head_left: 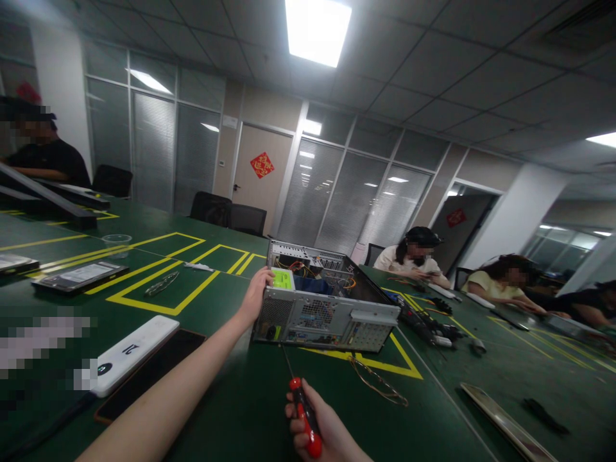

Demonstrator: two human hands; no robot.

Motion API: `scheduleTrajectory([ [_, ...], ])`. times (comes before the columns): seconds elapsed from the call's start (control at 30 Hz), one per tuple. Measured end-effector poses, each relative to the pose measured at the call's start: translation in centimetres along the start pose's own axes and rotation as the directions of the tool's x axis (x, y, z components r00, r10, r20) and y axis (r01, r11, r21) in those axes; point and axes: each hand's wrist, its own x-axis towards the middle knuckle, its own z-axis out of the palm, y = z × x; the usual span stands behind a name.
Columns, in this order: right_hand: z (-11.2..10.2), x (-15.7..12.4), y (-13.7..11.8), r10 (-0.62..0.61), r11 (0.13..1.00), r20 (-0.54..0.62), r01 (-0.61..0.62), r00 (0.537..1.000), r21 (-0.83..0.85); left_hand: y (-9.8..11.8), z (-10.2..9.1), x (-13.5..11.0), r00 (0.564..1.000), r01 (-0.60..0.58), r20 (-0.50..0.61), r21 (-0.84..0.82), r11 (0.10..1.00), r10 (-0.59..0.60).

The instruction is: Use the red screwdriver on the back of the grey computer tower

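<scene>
An open computer case lies on the green table in front of me, its vented back panel facing my way. My left hand grips its left upper corner, beside a box with a bright green label inside the case. Coloured wires show in the open top. Below the case, my right hand is closed round a red and black screwdriver. The screwdriver's thin shaft points up at the lower edge of the back panel; whether the tip touches it I cannot tell.
Left of my arm are a white power bank, a dark phone and a hard drive. Thin wires lie right of the screwdriver, tools and cables beyond. People sit at the table's far side and left end.
</scene>
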Motion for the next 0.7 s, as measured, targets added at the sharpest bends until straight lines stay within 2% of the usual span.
scheduleTrajectory([
  [0.23,0.7,-0.7,0.1,0.07,0.996,0.005,-0.07,0.998,-0.064,0.2,0.0,0.1,1.0,-0.003,0.008,0.005,1.0,0.003],
  [0.37,0.9,-0.9,-0.2,0.081,0.994,-0.035,-0.083,0.996,-0.071,0.0,0.0,0.0,1.0,0.001,-0.003,0.01,1.0,-0.001],
  [0.57,-0.1,0.1,-0.1,0.03,0.999,-0.046,-0.031,0.998,-0.025,0.0,0.0,-0.1,1.0,-0.001,-0.004,0.018,1.0,0.002],
  [0.7,-0.5,0.2,-0.2,0.069,0.994,-0.026,-0.071,0.997,-0.086,0.0,0.0,0.0,1.0,0.007,-0.011,0.013,1.0,-0.007],
])
